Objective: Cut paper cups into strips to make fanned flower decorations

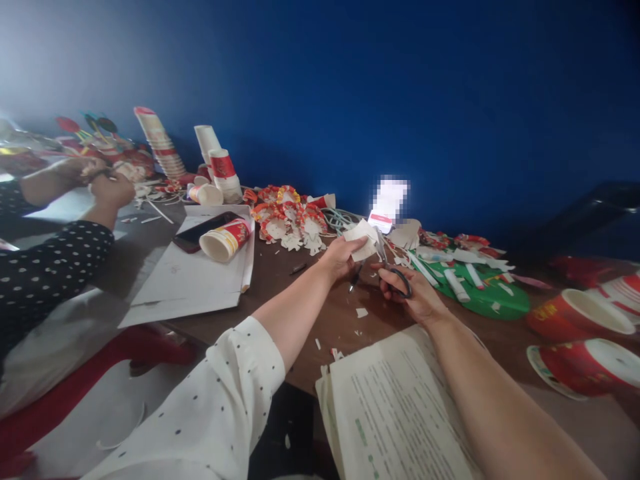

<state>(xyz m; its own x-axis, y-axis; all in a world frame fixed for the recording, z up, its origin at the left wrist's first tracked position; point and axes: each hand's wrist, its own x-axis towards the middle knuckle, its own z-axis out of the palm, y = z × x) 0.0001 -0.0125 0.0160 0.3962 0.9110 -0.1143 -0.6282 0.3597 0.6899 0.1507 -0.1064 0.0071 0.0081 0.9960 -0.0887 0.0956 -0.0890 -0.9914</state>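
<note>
My left hand [341,259] is closed on a small piece of white paper [362,240], held up above the brown table. The fingers of my right hand [411,293] are wrapped round a pair of scissors [401,283] with dark handles. Its blades point up and away, against the right edge of the paper; I cannot tell whether they are cutting into it. Below, a pen [355,277] and a white scrap [361,312] lie on the tabletop. Just beyond the paper stands a lit phone screen [382,220], partly blurred out.
Printed sheets [395,400] lie near me. Paper cups [580,313] stand at right, beside a green sheet [505,300] with scraps. Left are a cup [225,241], dark phone [193,235], white sheets [175,287] and stacked cups [225,175]. Another person's hands [113,190] work at far left.
</note>
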